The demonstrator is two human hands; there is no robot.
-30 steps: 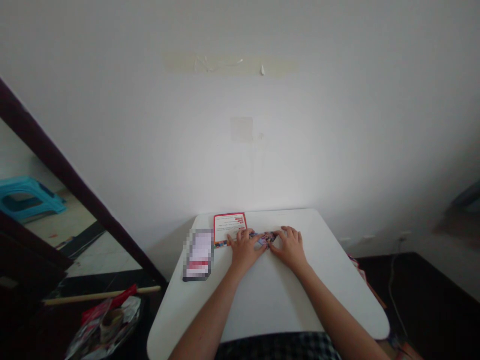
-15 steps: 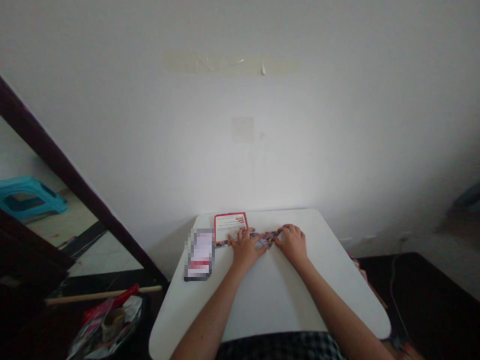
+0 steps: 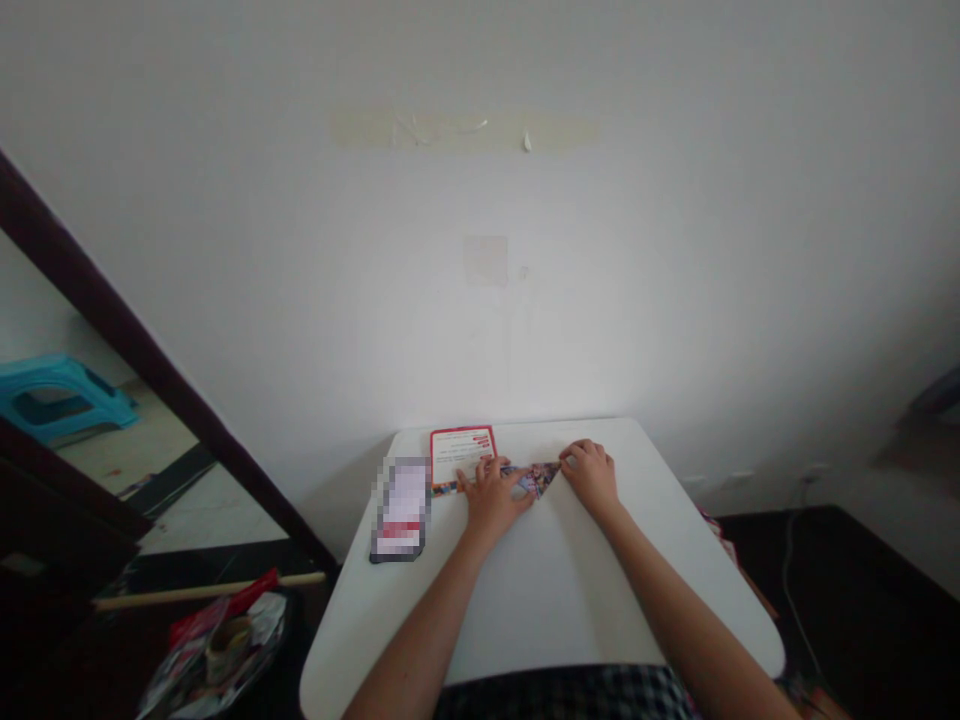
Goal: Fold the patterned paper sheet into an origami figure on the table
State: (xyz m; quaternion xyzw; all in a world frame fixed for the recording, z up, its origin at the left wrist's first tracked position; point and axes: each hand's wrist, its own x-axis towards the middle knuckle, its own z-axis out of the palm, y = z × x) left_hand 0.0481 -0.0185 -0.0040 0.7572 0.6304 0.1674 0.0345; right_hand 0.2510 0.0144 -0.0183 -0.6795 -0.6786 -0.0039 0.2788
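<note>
A printed, colourful piece of folded paper (image 3: 537,480) lies on the white table (image 3: 540,600), its right end narrowing to a point. Fingers spread, my left hand (image 3: 491,497) presses on the paper's left part and reaches onto the lower edge of a red-bordered card (image 3: 459,447) with text. My right hand (image 3: 592,474) is at the paper's pointed right tip, thumb and fingers closed together on it.
A phone (image 3: 402,510), blurred out, lies left of the card. The wall (image 3: 480,340) rises behind the table. On the floor at lower left is a bin (image 3: 259,650) with wrappers. A blue stool (image 3: 67,395) shows in a mirror at left.
My right hand has shifted slightly up and right, to the paper's tip, uncovering more of its slanted right edge. My left hand has stayed nearly in place.
</note>
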